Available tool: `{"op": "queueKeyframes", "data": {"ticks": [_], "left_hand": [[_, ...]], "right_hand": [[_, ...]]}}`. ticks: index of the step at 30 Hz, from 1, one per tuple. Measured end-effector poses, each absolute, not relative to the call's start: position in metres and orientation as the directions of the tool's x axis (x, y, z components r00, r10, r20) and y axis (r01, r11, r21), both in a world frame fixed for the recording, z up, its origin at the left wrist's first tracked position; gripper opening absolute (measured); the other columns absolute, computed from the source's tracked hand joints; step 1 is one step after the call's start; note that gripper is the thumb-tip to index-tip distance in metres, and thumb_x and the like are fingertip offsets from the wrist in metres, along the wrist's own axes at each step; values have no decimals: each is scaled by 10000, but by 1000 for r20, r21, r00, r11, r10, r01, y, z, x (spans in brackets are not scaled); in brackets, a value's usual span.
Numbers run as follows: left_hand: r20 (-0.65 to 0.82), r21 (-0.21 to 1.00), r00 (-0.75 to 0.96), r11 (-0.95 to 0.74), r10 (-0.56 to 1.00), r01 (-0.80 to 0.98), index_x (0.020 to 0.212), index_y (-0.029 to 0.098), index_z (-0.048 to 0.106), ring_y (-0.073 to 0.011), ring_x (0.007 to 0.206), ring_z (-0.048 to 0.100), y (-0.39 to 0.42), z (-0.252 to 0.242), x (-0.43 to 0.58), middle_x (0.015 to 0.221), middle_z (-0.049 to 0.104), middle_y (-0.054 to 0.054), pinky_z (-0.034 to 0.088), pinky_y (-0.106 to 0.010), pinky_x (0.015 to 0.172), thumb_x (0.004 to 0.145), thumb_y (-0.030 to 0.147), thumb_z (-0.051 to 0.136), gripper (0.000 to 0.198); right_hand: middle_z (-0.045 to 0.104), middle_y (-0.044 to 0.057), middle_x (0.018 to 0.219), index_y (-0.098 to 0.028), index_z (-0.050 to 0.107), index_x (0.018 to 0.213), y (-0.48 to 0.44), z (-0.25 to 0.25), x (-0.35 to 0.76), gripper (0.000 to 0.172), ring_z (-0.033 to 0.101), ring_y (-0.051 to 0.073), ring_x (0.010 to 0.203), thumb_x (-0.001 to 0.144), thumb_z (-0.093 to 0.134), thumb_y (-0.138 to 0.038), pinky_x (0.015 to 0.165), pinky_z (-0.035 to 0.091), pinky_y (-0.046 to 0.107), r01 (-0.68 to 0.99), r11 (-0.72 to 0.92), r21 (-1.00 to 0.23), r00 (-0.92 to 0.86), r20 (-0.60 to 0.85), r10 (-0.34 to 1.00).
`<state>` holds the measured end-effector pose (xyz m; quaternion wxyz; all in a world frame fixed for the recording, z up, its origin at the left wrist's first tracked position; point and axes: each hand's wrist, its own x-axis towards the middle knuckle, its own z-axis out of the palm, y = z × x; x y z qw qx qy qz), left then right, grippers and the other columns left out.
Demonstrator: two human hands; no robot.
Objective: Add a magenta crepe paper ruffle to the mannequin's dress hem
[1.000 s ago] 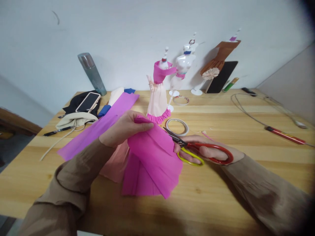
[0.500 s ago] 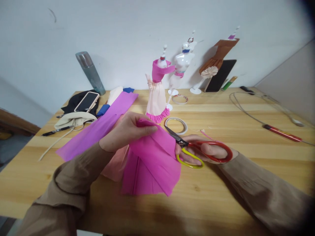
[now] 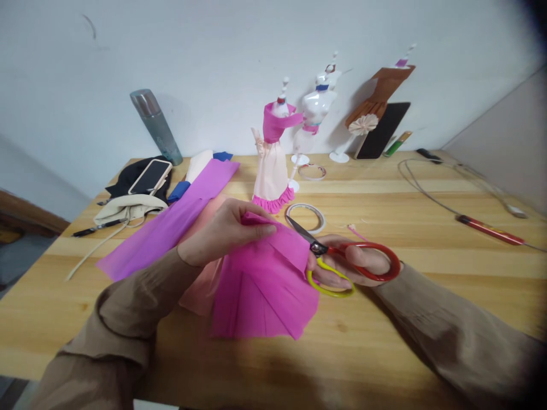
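Observation:
My left hand (image 3: 233, 230) pinches the upper edge of a bright pink sheet (image 3: 267, 290) between thumb and fingers. The sheet hangs down in folds over the front of the table. My right hand (image 3: 337, 265) holds scissors (image 3: 317, 248) with one red and one yellow handle loop. The blades point up and left, beside the sheet's right edge, and look apart. Fingers of my right hand also touch that edge. Peach material (image 3: 200, 290) and a long purple sheet (image 3: 171, 228) lie left of the pink one.
On the wooden table (image 3: 427, 319) stand a pink-and-peach dressed form (image 3: 272, 154), a white form (image 3: 318, 105) and a brown-dressed form (image 3: 380, 91). A tape roll (image 3: 321, 219), phone (image 3: 150, 177), bottle (image 3: 157, 128) and red tool (image 3: 489, 230) are around.
My left hand has shifted slightly right and down with the pink sheet. The scissors' blades appear wider apart than before.

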<state>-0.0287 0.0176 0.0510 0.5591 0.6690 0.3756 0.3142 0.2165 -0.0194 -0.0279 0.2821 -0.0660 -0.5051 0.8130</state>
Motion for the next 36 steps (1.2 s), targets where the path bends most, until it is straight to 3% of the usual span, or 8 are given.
{"op": "queueKeyframes", "data": {"ticks": [12,25,36], "left_hand": [[12,984,571,-111,821,140,761,135,757,-204,834,688,21,50,-29,838,759,-80,548,-308,764,700,237,762,119],[18,954,583,-188,812,233,741,142,761,-142,657,625,21,53,-32,734,739,-49,466,-224,566,707,251,748,115],[-30,965,574,-126,819,230,710,136,751,-110,621,589,22,56,-32,691,717,-31,443,-203,553,694,191,748,58]], "right_hand": [[427,-36,609,-159,640,1125,-18,-38,217,512,312,73,424,894,489,-590,415,267,213,-401,-416,-816,-868,192,459],[387,-64,519,-159,679,1039,-20,-34,213,450,292,66,399,874,562,-561,382,270,186,-398,-316,-861,-821,180,542],[370,-88,476,-142,659,1033,-17,-38,217,398,273,43,366,914,548,-505,400,261,181,-349,-209,-913,-806,179,564]]}}
